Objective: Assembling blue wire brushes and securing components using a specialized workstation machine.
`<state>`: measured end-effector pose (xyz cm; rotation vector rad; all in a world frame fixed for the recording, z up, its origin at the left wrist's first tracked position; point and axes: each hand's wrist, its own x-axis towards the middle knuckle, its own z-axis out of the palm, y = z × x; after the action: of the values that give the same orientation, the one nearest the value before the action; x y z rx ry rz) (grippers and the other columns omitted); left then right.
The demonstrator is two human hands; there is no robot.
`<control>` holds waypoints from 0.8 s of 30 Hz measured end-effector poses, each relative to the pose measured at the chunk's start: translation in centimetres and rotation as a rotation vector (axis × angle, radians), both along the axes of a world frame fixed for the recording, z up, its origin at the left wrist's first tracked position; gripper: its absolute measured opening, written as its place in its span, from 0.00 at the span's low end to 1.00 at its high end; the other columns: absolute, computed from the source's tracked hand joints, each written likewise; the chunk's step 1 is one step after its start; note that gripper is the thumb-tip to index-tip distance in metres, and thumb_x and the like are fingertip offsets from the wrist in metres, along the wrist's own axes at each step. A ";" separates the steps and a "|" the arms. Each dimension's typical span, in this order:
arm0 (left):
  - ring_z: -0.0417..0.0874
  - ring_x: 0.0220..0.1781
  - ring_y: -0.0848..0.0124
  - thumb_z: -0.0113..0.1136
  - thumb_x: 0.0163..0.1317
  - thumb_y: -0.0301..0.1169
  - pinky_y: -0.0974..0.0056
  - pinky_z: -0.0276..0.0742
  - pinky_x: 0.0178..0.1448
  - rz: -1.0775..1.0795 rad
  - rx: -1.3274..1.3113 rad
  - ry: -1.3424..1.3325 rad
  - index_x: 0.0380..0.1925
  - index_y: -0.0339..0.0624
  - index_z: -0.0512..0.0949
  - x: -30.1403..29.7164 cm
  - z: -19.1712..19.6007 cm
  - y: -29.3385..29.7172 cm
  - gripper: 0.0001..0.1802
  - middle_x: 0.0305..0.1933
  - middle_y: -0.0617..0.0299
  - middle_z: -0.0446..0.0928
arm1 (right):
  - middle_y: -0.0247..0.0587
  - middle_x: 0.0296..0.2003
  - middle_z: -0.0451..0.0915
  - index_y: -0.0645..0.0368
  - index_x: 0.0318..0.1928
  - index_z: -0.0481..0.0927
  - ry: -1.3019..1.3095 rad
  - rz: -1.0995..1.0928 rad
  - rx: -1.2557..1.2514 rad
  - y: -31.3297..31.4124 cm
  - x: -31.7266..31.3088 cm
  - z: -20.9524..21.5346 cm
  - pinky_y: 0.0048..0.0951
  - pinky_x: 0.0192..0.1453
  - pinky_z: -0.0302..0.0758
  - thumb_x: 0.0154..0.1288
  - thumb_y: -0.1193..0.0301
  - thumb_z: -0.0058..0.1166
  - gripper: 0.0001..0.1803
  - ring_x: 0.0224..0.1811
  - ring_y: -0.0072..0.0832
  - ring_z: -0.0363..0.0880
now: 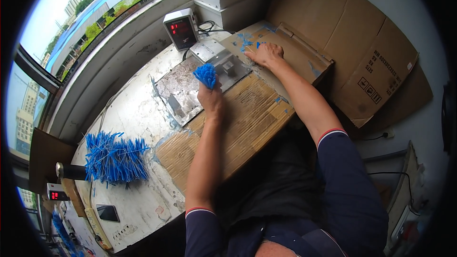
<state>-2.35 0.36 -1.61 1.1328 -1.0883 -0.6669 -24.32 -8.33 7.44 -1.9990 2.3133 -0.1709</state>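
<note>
My left hand (pixel 209 99) is a closed fist around a bundle of blue pieces (pixel 204 75), whose dense tips fan out above the thumb. It is raised over the near edge of a scuffed metal plate (pixel 183 85). To the far right, my right hand (pixel 267 56) is low over a cardboard sheet (pixel 312 57), fingers drawn together. Small blue scraps (pixel 245 42) lie around its fingertips. Whatever its fingers grip is too small to make out. A large heap of thin blue-and-white strands (pixel 116 158) lies on the white table at the left.
A box with a red digital display (pixel 181 29) stands behind the plate, its cable trailing right. Brown cardboard (pixel 238 119) covers the table's near edge. A phone (pixel 108 213) and power strip (pixel 97 228) lie front left. A large cardboard carton (pixel 352 43) leans at the right.
</note>
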 end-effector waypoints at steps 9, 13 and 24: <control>0.78 0.27 0.77 0.65 0.72 0.42 0.66 0.74 0.32 0.020 -0.020 -0.073 0.41 0.43 0.82 -1.1 0.8 -0.1 0.14 0.27 0.66 0.81 | 0.57 0.55 0.83 0.64 0.56 0.83 -0.012 0.012 0.091 -1.7 -1.7 0.4 0.42 0.66 0.77 0.58 0.61 0.63 0.27 0.63 0.46 0.81; 0.83 0.30 0.73 0.66 0.70 0.38 0.65 0.77 0.36 0.074 0.038 -0.153 0.44 0.44 0.82 1.4 1.2 0.5 0.11 0.27 0.65 0.83 | 0.60 0.57 0.82 0.65 0.56 0.82 0.004 0.067 0.012 -2.6 -0.9 -1.7 0.45 0.64 0.78 0.56 0.57 0.68 0.31 0.62 0.50 0.80; 0.82 0.44 0.36 0.65 0.64 0.34 0.41 0.76 0.46 0.093 -0.088 -0.182 0.48 0.46 0.76 0.1 1.9 1.1 0.14 0.37 0.40 0.83 | 0.63 0.53 0.83 0.66 0.52 0.81 0.103 -0.055 -0.102 -1.6 -4.8 -3.7 0.50 0.57 0.80 0.59 0.69 0.61 0.21 0.57 0.57 0.82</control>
<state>-2.29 1.49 0.31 1.1768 -1.1992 -0.4448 -29.13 -9.97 3.69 -2.0382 2.4717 -0.1970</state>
